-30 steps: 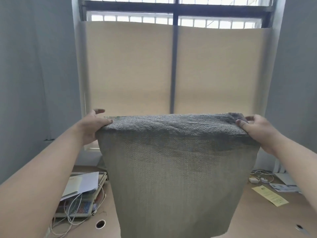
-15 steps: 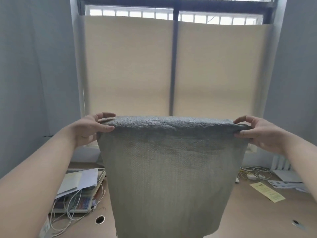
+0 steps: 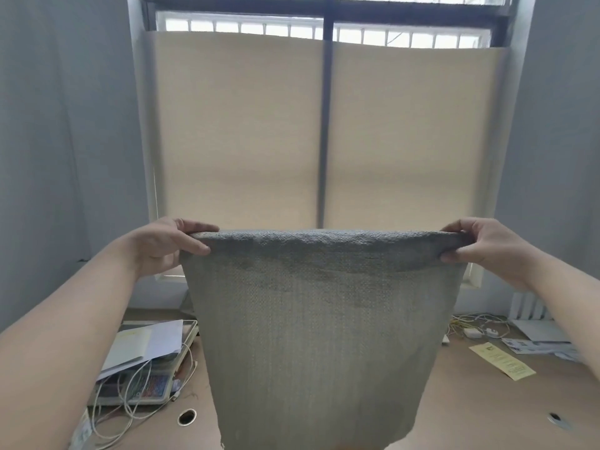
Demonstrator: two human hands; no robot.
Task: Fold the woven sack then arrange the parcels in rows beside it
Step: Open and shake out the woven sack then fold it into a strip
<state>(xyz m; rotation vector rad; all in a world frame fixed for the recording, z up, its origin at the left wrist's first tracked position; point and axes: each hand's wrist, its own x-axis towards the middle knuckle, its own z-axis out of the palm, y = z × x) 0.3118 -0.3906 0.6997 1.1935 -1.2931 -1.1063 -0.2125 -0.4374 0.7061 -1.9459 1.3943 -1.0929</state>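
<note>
A grey-green woven sack (image 3: 321,336) hangs upright in front of me, stretched flat and held up over a brown table (image 3: 470,410). My left hand (image 3: 165,245) pinches its top left corner between thumb and fingers. My right hand (image 3: 487,241) pinches the top right corner the same way. The top edge is rolled slightly over towards the window. The sack's bottom runs out of the frame. It hides the middle of the table, and no parcels are visible.
A tray (image 3: 146,378) with papers, a calculator and white cables sits at the left of the table. A yellow slip (image 3: 501,362), leaflets and a charger with cables (image 3: 474,329) lie at the right. Cable holes (image 3: 186,416) pierce the tabletop. A blinded window stands behind.
Both hands have shifted from gripping over the sack's top edge to pinching its corners, and moved a little further apart, pulling the top edge straighter. The sack still hangs upright.
</note>
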